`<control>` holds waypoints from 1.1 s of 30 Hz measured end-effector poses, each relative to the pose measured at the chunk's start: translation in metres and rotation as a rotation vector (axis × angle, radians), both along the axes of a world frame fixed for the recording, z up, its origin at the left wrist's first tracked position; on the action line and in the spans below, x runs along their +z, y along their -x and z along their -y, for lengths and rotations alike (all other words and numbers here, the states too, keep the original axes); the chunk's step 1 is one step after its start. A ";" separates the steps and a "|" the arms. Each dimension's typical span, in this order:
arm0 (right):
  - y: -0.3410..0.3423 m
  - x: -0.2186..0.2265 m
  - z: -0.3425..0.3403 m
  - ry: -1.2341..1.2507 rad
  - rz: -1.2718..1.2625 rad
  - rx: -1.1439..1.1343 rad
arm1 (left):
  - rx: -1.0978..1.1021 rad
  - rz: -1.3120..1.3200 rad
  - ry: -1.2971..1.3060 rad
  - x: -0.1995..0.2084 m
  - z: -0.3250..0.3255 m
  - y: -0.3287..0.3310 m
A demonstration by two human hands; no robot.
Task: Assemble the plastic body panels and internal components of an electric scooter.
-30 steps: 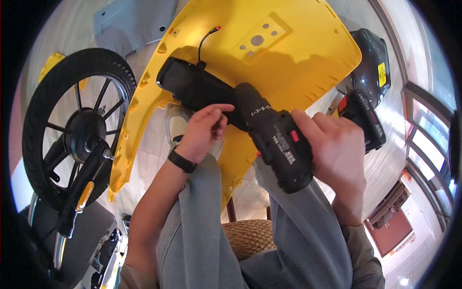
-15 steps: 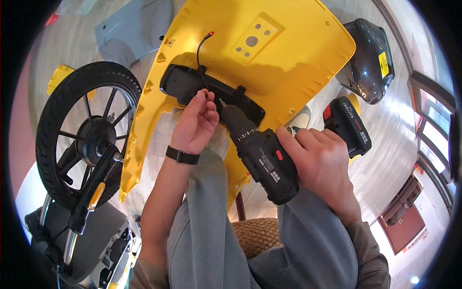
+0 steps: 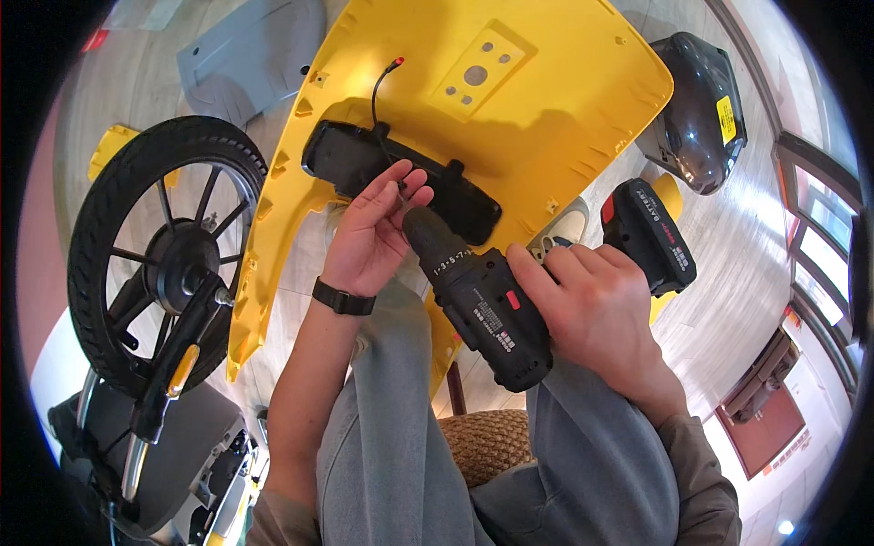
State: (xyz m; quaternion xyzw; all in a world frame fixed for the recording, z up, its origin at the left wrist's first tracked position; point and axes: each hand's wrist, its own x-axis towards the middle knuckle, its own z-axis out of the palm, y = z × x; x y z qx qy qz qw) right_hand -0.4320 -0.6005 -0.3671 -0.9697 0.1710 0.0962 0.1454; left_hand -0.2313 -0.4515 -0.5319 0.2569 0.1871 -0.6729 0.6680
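Note:
My right hand [image 3: 596, 305] is wrapped around the grip of a black cordless drill [image 3: 492, 314], whose battery pack [image 3: 648, 238] sticks out beyond my knuckles. The drill's nose points up-left at my left hand [image 3: 375, 223]. There, curled fingers and thumb pinch a small dark piece [image 3: 401, 185], too small to name. The bit is hidden by the left hand. Just behind them, a long black lamp-like unit [image 3: 437, 182] sits in a large yellow curved panel [image 3: 546, 73]. From that unit a thin black cable [image 3: 375, 96] with a red tip rises over the panel.
On the left stands a black spoked wheel [image 3: 168, 255] with its fork. A grey panel [image 3: 250, 64] lies at the far left, a glossy black case [image 3: 696, 114] at the far right. A woven stool [image 3: 484, 448] shows between my legs.
The drill has shifted slightly left, and its nose is now close against my left hand. My left fingers have turned and loosened a little around the small piece.

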 end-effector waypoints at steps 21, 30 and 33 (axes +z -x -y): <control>-0.007 -0.001 -0.003 -0.015 -0.008 -0.048 | 0.065 -0.033 -0.040 -0.002 -0.005 0.005; -0.007 -0.002 -0.003 -0.025 -0.009 -0.050 | 0.029 -0.004 -0.011 -0.001 -0.005 0.003; -0.007 -0.002 -0.002 -0.021 -0.013 -0.053 | 0.050 -0.025 -0.043 0.005 0.000 0.003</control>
